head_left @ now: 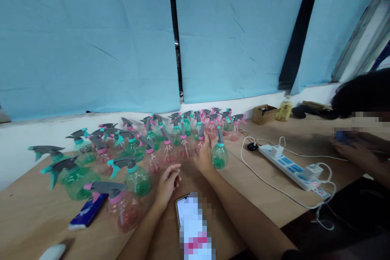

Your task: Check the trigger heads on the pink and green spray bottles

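My right hand (204,155) reaches forward into the front of a cluster of spray bottles. Its fingers and thumb are around a clear pink spray bottle (200,141) with a grey trigger head, whose lower part the hand partly hides. Just right of that hand stands a green spray bottle (219,155) with a teal collar. My left hand (168,183) hovers over the table, its fingers loosely bent and apart, holding nothing. Nearest to it on the left are another pink spray bottle (153,162) and a green spray bottle (137,180). A lit phone (184,211) lies between my forearms.
Several more pink and green spray bottles (76,180) cover the table's left and back. A blue packet (87,213) lies front left, near a white object (53,252). At right are a power strip (286,164) with cables, a cardboard box (264,114) and another person's hands (350,146).
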A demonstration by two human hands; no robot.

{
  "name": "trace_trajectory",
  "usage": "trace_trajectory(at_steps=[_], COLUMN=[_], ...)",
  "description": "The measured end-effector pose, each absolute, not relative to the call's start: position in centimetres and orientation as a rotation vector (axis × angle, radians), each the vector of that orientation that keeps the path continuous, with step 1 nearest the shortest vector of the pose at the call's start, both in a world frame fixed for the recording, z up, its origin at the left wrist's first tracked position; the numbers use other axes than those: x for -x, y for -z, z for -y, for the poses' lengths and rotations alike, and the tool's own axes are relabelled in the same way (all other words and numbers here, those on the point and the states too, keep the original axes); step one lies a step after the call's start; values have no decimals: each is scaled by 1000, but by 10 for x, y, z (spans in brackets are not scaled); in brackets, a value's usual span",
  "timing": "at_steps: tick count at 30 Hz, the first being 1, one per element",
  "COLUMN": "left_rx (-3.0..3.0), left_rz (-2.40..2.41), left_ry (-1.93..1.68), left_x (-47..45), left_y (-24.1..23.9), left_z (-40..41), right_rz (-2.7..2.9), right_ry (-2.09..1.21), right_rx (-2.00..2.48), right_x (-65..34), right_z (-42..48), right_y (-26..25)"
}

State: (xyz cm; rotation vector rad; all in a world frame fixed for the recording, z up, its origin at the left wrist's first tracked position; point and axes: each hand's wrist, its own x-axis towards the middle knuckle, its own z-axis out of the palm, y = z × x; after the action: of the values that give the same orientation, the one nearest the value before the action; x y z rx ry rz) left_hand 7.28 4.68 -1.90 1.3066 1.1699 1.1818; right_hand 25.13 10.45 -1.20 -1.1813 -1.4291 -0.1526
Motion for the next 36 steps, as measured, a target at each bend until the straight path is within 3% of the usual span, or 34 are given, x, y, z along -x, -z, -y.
trace_trajectory(at_steps=[11,18,24,36], left_rx=[-1285,-1182,-1060,-1127], left_rz=[-1161,-1145,-1117,-1048], left_ry=[-1201,-1300,-1423,-1327], left_x=[-71,-71,-69,-69], left_y=[23,20,19,16], left_z=[-50,-48,-49,-46], right_rz=[1310,1326,1500,1487], right_ry=[-29,-472,-1100,-1389], right_rx=[1185,1049,648,506], right_x=[-243,-231,-230,-230], right_z=[-94,-88,-88,-90], right_y=[1,-13,-22,-36])
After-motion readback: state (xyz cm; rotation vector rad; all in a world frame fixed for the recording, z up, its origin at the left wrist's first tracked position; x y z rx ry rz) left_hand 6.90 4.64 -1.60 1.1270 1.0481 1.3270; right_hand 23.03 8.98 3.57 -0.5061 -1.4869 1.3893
